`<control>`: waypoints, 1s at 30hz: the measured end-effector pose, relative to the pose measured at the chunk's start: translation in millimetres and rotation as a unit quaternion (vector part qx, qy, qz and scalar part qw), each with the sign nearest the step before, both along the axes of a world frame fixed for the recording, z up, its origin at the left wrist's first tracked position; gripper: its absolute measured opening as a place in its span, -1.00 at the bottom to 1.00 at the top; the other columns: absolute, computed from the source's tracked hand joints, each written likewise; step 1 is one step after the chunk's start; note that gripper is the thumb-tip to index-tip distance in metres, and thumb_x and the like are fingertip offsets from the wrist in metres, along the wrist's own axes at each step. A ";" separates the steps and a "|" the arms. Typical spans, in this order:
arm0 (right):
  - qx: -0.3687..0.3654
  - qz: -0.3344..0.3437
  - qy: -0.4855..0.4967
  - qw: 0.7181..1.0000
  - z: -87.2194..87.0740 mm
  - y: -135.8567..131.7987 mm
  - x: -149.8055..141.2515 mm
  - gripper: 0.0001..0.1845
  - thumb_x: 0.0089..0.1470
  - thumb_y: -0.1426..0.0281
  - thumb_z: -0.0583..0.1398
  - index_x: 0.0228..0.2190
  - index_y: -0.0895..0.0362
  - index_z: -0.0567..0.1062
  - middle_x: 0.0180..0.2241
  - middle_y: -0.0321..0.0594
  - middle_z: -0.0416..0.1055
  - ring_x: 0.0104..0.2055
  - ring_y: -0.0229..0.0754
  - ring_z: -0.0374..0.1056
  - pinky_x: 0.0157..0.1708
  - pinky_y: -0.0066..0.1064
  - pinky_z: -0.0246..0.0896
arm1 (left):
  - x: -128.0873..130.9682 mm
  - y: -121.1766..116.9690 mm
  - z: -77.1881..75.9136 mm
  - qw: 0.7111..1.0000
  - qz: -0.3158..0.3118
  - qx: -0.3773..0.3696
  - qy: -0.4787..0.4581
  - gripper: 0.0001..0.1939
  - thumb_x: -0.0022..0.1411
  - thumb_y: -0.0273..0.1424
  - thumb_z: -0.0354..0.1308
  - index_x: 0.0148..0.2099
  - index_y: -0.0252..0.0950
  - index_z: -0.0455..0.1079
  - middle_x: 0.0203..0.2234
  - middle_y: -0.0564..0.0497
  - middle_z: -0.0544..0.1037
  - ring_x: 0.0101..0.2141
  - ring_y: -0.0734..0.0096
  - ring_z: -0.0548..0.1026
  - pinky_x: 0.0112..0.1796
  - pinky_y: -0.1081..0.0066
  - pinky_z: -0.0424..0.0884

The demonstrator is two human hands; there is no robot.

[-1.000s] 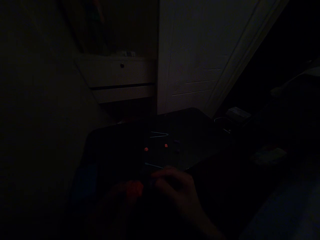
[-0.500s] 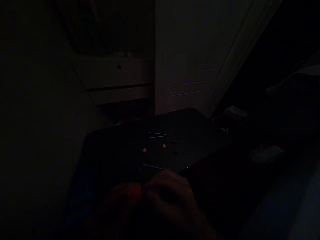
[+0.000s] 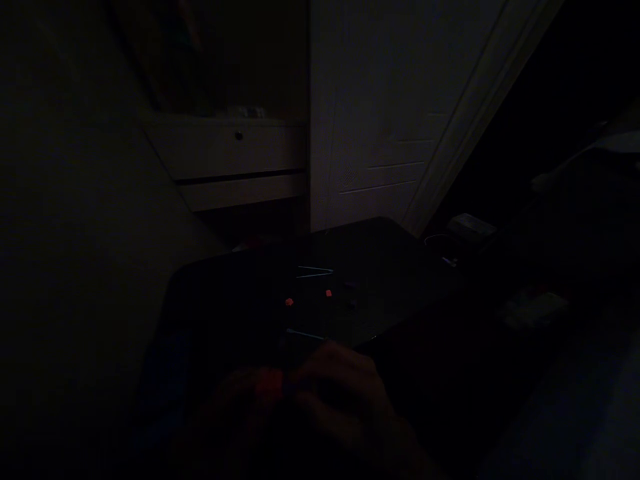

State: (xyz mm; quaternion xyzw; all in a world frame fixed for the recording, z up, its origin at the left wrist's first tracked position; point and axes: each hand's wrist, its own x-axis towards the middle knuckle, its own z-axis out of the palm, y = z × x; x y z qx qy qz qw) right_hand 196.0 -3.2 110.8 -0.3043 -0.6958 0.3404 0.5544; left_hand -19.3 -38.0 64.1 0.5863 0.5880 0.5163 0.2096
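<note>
In very dim light, both my hands meet at the near edge of a dark table [image 3: 240, 287]. My left hand [image 3: 230, 403] is closed on a small red-orange piece [image 3: 270, 383]. My right hand [image 3: 345, 387] pinches a small dark bluish piece [image 3: 294, 385] that meets the red-orange one end to end. Just beyond my right hand lies a thin pale rod [image 3: 305, 334]. Farther back are two thin rods [image 3: 315, 272] meeting in a narrow V, two small orange pieces [image 3: 329, 293] and two small dark pieces [image 3: 350, 285]. The kinds of these pieces are too dark to tell.
Behind the table stand a drawer unit [image 3: 220, 150] and a pale panelled door [image 3: 375, 120]. To the right, a pale box-like object [image 3: 470, 227] and a white cable [image 3: 435, 235] sit low down. A blue surface [image 3: 165, 380] is at the left.
The picture has grown slightly darker and the view has shifted a little. Both hands stay almost in place, holding the same pieces together.
</note>
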 end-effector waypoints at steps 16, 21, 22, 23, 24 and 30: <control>-0.022 0.007 -0.031 0.999 0.9 -0.4 2.5 -0.83 0.24 0.49 0.39 -0.13 0.09 0.75 -0.23 -0.19 0.66 -0.24 -0.21 0.60 -0.20 -0.48 0.53 | 19.0 -1.3 6.9 0.999 0.012 0.025 -0.026 -0.82 0.30 -0.10 0.32 -0.18 0.01 0.71 -0.25 0.01 0.76 -0.19 0.04 0.75 -0.16 0.13 0.74; -0.035 0.018 -0.022 0.999 0.4 -0.1 3.1 -0.82 0.23 0.48 0.39 -0.13 0.07 0.75 -0.23 -0.19 0.66 -0.25 -0.20 0.60 -0.23 -0.47 0.53 | 25.3 -4.5 9.8 0.999 0.044 0.007 -0.030 -0.78 0.28 -0.03 0.29 -0.20 0.05 0.71 -0.22 0.03 0.77 -0.13 -0.03 0.74 -0.08 0.04 0.71; -0.034 0.019 -0.021 0.999 0.7 0.0 3.6 -0.82 0.23 0.48 0.39 -0.13 0.07 0.75 -0.23 -0.19 0.66 -0.25 -0.20 0.60 -0.23 -0.46 0.53 | 26.0 -5.3 9.4 0.999 0.044 0.008 -0.030 -0.77 0.28 -0.02 0.29 -0.23 0.06 0.71 -0.23 0.03 0.77 -0.13 -0.03 0.74 -0.04 0.03 0.70; -0.034 0.020 -0.022 0.999 1.0 0.2 4.1 -0.82 0.24 0.48 0.39 -0.13 0.06 0.75 -0.22 -0.19 0.66 -0.25 -0.19 0.61 -0.23 -0.46 0.54 | 26.4 -5.9 9.0 0.999 0.044 0.009 -0.030 -0.76 0.27 -0.01 0.29 -0.25 0.05 0.70 -0.24 0.02 0.77 -0.12 -0.04 0.74 -0.01 0.02 0.68; -0.036 0.020 -0.023 0.999 1.2 0.3 4.7 -0.82 0.24 0.47 0.39 -0.12 0.05 0.75 -0.21 -0.19 0.66 -0.24 -0.19 0.61 -0.22 -0.45 0.54 | 26.4 -6.0 8.5 0.999 0.044 0.010 -0.030 -0.76 0.26 0.00 0.30 -0.27 0.05 0.70 -0.25 0.02 0.77 -0.11 -0.05 0.74 0.02 0.01 0.67; -0.026 0.024 -0.015 0.999 1.0 0.9 5.4 -0.80 0.22 0.49 0.40 -0.12 0.05 0.75 -0.22 -0.20 0.67 -0.25 -0.20 0.60 -0.21 -0.46 0.55 | 24.9 -0.1 8.0 0.998 0.048 0.004 -0.039 -0.80 0.26 -0.06 0.35 -0.21 0.02 0.70 -0.24 0.01 0.77 -0.21 0.02 0.74 -0.14 0.08 0.73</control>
